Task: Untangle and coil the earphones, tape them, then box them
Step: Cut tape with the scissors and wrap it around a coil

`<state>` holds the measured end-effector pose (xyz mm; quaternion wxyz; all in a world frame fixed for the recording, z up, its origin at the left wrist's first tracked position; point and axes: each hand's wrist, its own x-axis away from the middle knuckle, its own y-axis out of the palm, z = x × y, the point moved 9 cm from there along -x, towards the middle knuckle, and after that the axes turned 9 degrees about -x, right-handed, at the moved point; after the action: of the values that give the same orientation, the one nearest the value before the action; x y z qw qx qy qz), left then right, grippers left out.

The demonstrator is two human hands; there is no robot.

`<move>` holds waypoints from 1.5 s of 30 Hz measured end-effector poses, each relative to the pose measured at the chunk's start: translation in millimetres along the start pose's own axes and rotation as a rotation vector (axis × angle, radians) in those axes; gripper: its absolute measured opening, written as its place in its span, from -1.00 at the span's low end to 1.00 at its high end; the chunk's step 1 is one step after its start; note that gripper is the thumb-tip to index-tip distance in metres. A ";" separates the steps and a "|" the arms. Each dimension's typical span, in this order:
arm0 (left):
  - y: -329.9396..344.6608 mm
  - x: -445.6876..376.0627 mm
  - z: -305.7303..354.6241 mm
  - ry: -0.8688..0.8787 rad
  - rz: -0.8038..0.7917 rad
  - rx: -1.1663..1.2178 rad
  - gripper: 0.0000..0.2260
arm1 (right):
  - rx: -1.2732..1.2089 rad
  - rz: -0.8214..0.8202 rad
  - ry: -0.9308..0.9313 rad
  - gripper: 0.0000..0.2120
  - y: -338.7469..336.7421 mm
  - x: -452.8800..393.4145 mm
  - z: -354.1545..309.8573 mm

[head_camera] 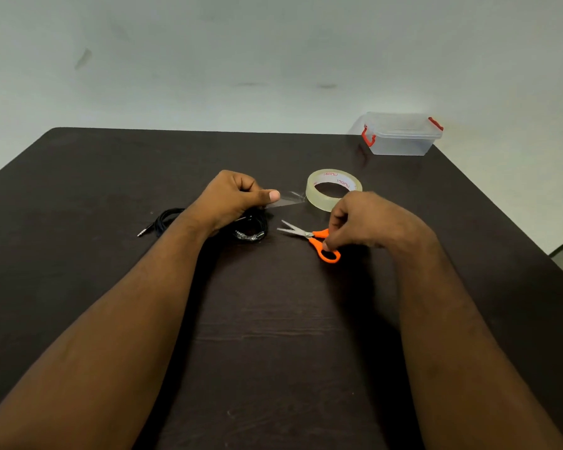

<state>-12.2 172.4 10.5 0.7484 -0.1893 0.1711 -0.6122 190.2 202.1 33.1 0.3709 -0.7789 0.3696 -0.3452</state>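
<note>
Holding a pulled-out strip of clear tape [286,201] in my left hand [233,201], pinched between thumb and curled fingers; the strip runs taut to the tape roll [333,189], which lies flat on the surface [273,319]. My right hand [368,219] has its grip on the orange handles of the scissors [312,240], fingers curled at the loops, blades spread and pointing toward the strip but not yet on it.

Progress, as judged: the earphones [241,230] lie coiled on the surface, partly under my left hand, plug end sticking out to the left. 1 shiny band near the front of the coil looks like tape already applied, though I cannot be sure. Untangling and coiling appear done. Current step: cutting a piece of tape. Left to do: wrap it on the coil, then box it.

The box [403,138] sits at the far right corner, lid on, well apart from the coil.

Count: 1 earphone coil, 1 tape roll, 1 pair of scissors, 1 clear box with 2 red latches.
</note>
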 end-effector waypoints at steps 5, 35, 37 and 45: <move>6.1 3.2 1.0 -0.018 -0.064 0.118 -0.71 | 0.067 -0.044 0.036 -0.72 10.6 0.9 -8.8; 21.6 -3.0 18.3 -0.095 -0.263 0.715 -0.68 | -1.244 -0.679 -0.253 -0.25 54.1 8.8 -19.4; 21.6 -3.4 17.0 -0.100 -0.255 0.720 -0.64 | -1.207 -0.675 -0.235 -0.24 56.6 7.7 -19.4; 24.7 1.5 19.1 -0.118 -0.236 0.736 -0.71 | -1.146 -0.557 -0.187 -0.22 60.3 -0.7 -22.1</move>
<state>18.4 176.8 14.9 0.6993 0.0384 -0.1264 -0.7025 152.7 168.3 -6.5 -0.1770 -0.9471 0.2454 -0.1068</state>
